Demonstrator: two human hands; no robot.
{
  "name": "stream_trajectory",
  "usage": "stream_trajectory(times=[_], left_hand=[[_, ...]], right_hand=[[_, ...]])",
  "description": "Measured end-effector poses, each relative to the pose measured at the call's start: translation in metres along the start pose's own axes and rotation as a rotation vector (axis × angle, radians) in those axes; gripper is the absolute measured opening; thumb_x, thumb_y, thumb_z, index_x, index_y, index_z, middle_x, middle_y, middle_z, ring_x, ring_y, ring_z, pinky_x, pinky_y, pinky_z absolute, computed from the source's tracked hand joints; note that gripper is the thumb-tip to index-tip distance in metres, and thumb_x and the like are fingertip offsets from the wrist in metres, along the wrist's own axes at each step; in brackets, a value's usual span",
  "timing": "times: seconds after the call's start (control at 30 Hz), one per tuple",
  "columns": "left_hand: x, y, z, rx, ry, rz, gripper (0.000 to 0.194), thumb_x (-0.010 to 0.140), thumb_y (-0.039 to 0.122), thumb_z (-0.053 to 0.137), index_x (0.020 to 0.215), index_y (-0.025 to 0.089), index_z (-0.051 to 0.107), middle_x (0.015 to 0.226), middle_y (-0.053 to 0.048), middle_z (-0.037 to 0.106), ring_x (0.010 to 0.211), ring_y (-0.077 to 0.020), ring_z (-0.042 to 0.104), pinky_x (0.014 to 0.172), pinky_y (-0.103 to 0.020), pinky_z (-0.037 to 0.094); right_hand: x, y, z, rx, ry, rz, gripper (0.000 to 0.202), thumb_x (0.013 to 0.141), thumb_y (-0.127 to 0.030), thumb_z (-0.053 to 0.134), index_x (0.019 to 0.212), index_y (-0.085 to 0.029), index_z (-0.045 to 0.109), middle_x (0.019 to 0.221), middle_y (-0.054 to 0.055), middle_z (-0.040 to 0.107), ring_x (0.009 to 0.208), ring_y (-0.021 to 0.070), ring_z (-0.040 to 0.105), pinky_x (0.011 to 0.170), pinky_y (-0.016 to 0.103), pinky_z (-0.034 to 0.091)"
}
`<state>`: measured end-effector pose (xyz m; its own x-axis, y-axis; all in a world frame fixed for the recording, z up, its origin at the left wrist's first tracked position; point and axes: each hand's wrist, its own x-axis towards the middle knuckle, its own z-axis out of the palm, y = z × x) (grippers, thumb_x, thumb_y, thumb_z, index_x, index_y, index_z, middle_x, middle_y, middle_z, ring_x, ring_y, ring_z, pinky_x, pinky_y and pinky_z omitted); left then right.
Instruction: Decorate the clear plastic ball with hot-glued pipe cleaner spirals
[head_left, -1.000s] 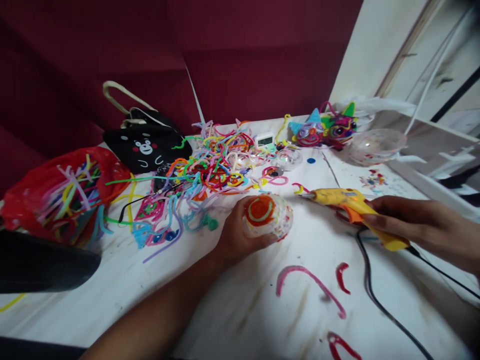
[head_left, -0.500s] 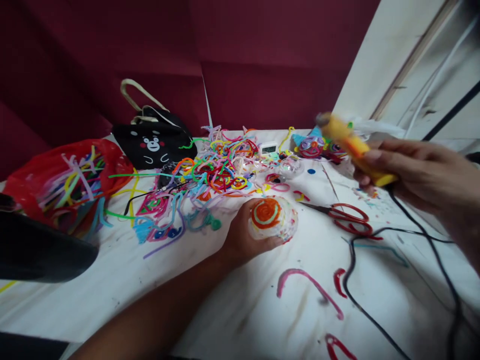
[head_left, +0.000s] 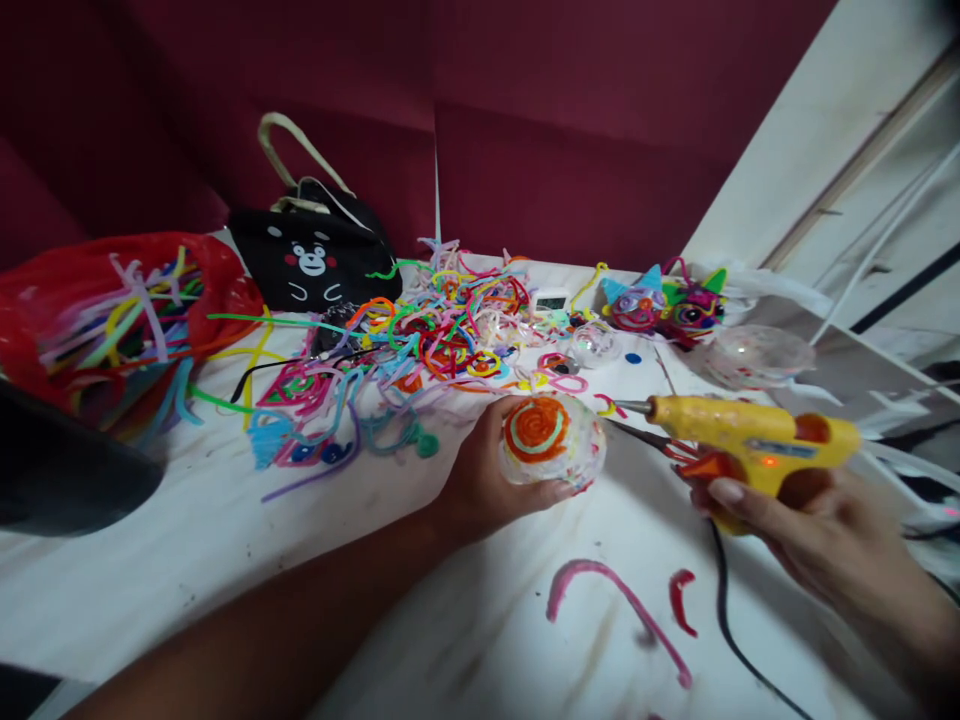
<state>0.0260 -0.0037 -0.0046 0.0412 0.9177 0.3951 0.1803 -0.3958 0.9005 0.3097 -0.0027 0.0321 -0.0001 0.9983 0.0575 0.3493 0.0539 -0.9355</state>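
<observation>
My left hand [head_left: 491, 465] is wrapped round a clear plastic ball [head_left: 585, 440] above the white table. An orange pipe-cleaner spiral [head_left: 536, 428] with a pale green ring covers the ball's near left side. In my right hand [head_left: 795, 520] is a yellow hot glue gun [head_left: 735, 430], its metal nozzle pointing left, just right of the ball and apart from it. A small orange light glows on the gun's side. Red-handled scissors [head_left: 675, 452] lie partly hidden behind the gun. Below the ball, a pink pipe cleaner [head_left: 619, 600] and a short red piece [head_left: 681, 602] rest on the table.
A heap of coloured pipe cleaners [head_left: 450, 330] spreads across the back. At the left stand a red plastic bag [head_left: 232, 290], a black bag [head_left: 311, 260] and a dark cylinder [head_left: 67, 470]. Decorated masks [head_left: 637, 300] sit back right. The gun's black cord [head_left: 724, 600] trails below.
My right hand has brought the glue gun down and turned it level, nozzle towards the ball. My left hand keeps its hold on the ball. The view has shifted slightly.
</observation>
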Motion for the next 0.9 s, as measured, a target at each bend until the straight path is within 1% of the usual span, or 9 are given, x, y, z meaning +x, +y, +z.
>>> stream_trajectory(times=[0.1, 0.27, 0.4, 0.47, 0.6, 0.7, 0.83, 0.9], left_hand=[[0.000, 0.001, 0.002, -0.001, 0.007, 0.003, 0.076, 0.056, 0.032, 0.087, 0.120, 0.025, 0.045, 0.122, -0.010, 0.063, 0.112, -0.0300, 0.062, 0.100, -0.048, 0.051], [-0.001, 0.004, 0.004, 0.005, 0.002, 0.004, 0.079, 0.057, 0.036, 0.087, 0.123, 0.021, 0.044, 0.124, -0.012, 0.060, 0.114, -0.0290, 0.061, 0.102, -0.044, 0.050], [-0.004, 0.003, 0.004, 0.071, 0.001, 0.024, 0.084, 0.057, 0.035, 0.086, 0.128, 0.020, 0.042, 0.128, -0.012, 0.057, 0.117, -0.0300, 0.058, 0.105, -0.045, 0.047], [-0.005, 0.001, 0.004, 0.085, 0.002, 0.027, 0.085, 0.058, 0.036, 0.086, 0.129, 0.020, 0.041, 0.129, -0.012, 0.056, 0.118, -0.0303, 0.058, 0.106, -0.045, 0.047], [-0.007, -0.001, 0.004, 0.102, 0.002, 0.033, 0.087, 0.056, 0.038, 0.087, 0.128, 0.022, 0.041, 0.130, -0.012, 0.055, 0.119, -0.0312, 0.058, 0.104, -0.045, 0.048], [-0.007, 0.000, 0.004, 0.122, 0.012, 0.055, 0.085, 0.055, 0.037, 0.087, 0.127, 0.021, 0.043, 0.127, -0.011, 0.057, 0.118, -0.0311, 0.058, 0.102, -0.044, 0.049], [-0.007, 0.002, 0.004, 0.159, 0.015, 0.072, 0.083, 0.055, 0.037, 0.086, 0.125, 0.023, 0.045, 0.125, -0.010, 0.058, 0.116, -0.0312, 0.058, 0.101, -0.045, 0.049], [-0.007, 0.001, 0.004, 0.163, 0.010, 0.063, 0.082, 0.055, 0.038, 0.086, 0.124, 0.023, 0.046, 0.126, -0.010, 0.058, 0.116, -0.0313, 0.058, 0.102, -0.046, 0.048]], right_hand=[[-0.008, 0.014, 0.001, 0.067, -0.056, 0.044, 0.030, 0.058, -0.044, 0.085, 0.078, -0.023, 0.078, 0.072, 0.006, 0.076, 0.062, 0.0235, 0.069, 0.051, 0.028, 0.057], [-0.017, 0.021, 0.009, -0.060, -0.128, -0.008, 0.027, 0.066, -0.044, 0.081, 0.082, -0.023, 0.078, 0.070, 0.006, 0.076, 0.060, 0.0209, 0.069, 0.050, 0.024, 0.056], [-0.020, 0.020, 0.017, -0.022, -0.112, 0.000, 0.029, 0.070, -0.049, 0.077, 0.084, -0.024, 0.076, 0.071, 0.007, 0.077, 0.059, 0.0226, 0.070, 0.047, 0.027, 0.057], [-0.021, 0.019, 0.019, -0.002, -0.108, 0.000, 0.028, 0.071, -0.050, 0.076, 0.082, -0.024, 0.076, 0.068, 0.006, 0.076, 0.059, 0.0229, 0.070, 0.049, 0.028, 0.058], [-0.022, 0.020, 0.017, -0.024, -0.141, -0.006, 0.028, 0.073, -0.049, 0.074, 0.083, -0.024, 0.077, 0.071, 0.007, 0.077, 0.061, 0.0242, 0.072, 0.051, 0.030, 0.060], [-0.023, 0.023, 0.013, -0.041, -0.153, -0.010, 0.024, 0.074, -0.047, 0.074, 0.082, -0.025, 0.079, 0.073, 0.006, 0.078, 0.064, 0.0249, 0.073, 0.054, 0.030, 0.061], [-0.025, 0.026, 0.013, -0.019, -0.145, -0.019, 0.021, 0.072, -0.046, 0.075, 0.081, -0.028, 0.080, 0.076, 0.006, 0.079, 0.067, 0.0263, 0.074, 0.056, 0.029, 0.062], [-0.025, 0.025, 0.016, -0.021, -0.156, -0.020, 0.021, 0.069, -0.046, 0.077, 0.082, -0.030, 0.081, 0.077, 0.005, 0.080, 0.070, 0.0287, 0.075, 0.062, 0.032, 0.063]])
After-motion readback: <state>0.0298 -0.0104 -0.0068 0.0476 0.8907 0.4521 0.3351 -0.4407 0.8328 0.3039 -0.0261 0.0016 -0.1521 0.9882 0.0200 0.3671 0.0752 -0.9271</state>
